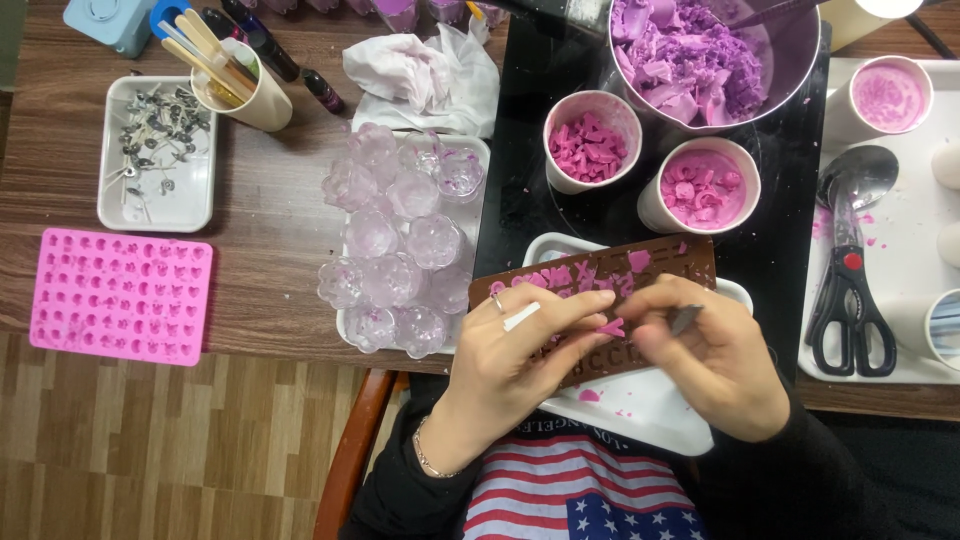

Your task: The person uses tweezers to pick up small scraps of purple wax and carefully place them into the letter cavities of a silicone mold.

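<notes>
Where the wooden surface (270,230) begins at the far left, a bright pink silicone mould (121,296) with rows of small shaped hollows lies flat. Behind it sits a white tray of metal wick tabs (156,152), and just beside that a paper cup of wooden sticks (235,72). Further right, a white tray holds a heap of clear flower-shaped holders (400,240), with crumpled white tissue (425,72) behind them.

Next comes the left hand (515,350), with a ring on one finger and a thin bracelet at the wrist. Its fingers are curled shut around the near left end of a brown letter mould (600,275), dusted with pink wax, held above a white dish (640,405). A small pink wax piece (611,327) sits at the tips of both hands, over the mould. The right hand (715,355) has its fingers pinched on that piece and also grips a thin dark tool (686,318).

Behind the hands stand two white cups of pink wax bits (592,142) (702,185) and a metal bowl of purple wax chunks (690,55). At the far right, a spoon (860,175) and black-handled scissors (850,300) rest on a white tray (905,375).
</notes>
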